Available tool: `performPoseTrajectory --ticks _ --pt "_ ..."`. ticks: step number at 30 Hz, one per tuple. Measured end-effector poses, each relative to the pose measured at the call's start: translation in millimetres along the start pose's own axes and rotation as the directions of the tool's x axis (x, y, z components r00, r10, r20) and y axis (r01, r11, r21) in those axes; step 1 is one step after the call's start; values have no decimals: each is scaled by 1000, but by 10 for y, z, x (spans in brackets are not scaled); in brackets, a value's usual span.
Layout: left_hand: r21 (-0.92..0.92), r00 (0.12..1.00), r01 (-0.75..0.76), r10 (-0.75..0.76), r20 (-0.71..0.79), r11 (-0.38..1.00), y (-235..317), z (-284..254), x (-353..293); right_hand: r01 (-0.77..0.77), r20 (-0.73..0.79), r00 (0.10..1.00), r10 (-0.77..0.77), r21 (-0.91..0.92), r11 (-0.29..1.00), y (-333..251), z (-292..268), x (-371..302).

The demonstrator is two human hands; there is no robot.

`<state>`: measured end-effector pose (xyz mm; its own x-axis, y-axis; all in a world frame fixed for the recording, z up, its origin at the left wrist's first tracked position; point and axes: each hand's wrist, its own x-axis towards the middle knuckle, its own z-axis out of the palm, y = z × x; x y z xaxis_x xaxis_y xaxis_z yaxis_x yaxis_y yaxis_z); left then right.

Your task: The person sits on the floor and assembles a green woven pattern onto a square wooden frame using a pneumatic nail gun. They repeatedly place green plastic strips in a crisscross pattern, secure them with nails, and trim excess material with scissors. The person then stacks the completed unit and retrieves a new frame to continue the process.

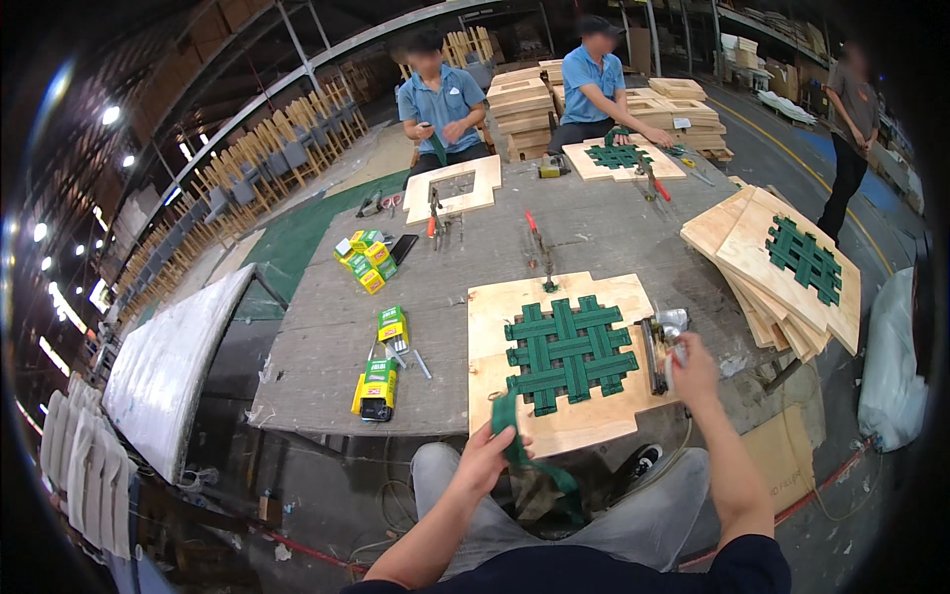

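The wooden panel (489, 346) is lying flat on the desk (450, 257), directly in front of the person. Green webbing (569, 348) is crossing the middle of the panel in an over-and-under weave. The left hand (483, 459) is pinching a green strap (504, 414) near the panel's near edge; the strap's lower length is hanging toward the lap. The right hand (697, 372) is curling around the staple gun (653, 354) at the panel's right edge; motion blur is obscuring the exact finger placement. A red-handled clamp (535, 238) is standing at the panel's far edge. To the left, yellow-and-green boxes (367, 259) are resting in a cluster, with staple strips (423, 364) lying nearer. To the right, stacked panels (737, 233) are overlapping at the desk's edge. Opposite, two co-workers in blue shirts (442, 99) are handling similar panels and webbing.
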<state>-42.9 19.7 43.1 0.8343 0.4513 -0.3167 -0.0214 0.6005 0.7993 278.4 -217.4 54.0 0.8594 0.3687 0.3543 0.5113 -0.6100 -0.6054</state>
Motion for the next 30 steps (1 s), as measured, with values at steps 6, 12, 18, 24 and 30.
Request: performPoseTrajectory --ticks 6,12,18,24,30 --pt "-214 987 150 -158 -21 965 -417 -266 -508 -162 -93 986 140 -306 938 949 -397 442" --pt "-145 975 220 -222 3 965 -704 -175 -589 -35 -19 999 33 -159 987 850 -48 531" --pt "182 997 -33 45 -58 983 -284 -112 -443 -148 121 979 161 -111 983 424 368 305" --pt "503 926 -167 310 -216 848 316 -343 202 -134 59 989 135 -25 991 569 203 436" --pt "917 808 -88 566 -163 390 795 -929 1017 -150 87 984 157 -82 985 623 98 1038"
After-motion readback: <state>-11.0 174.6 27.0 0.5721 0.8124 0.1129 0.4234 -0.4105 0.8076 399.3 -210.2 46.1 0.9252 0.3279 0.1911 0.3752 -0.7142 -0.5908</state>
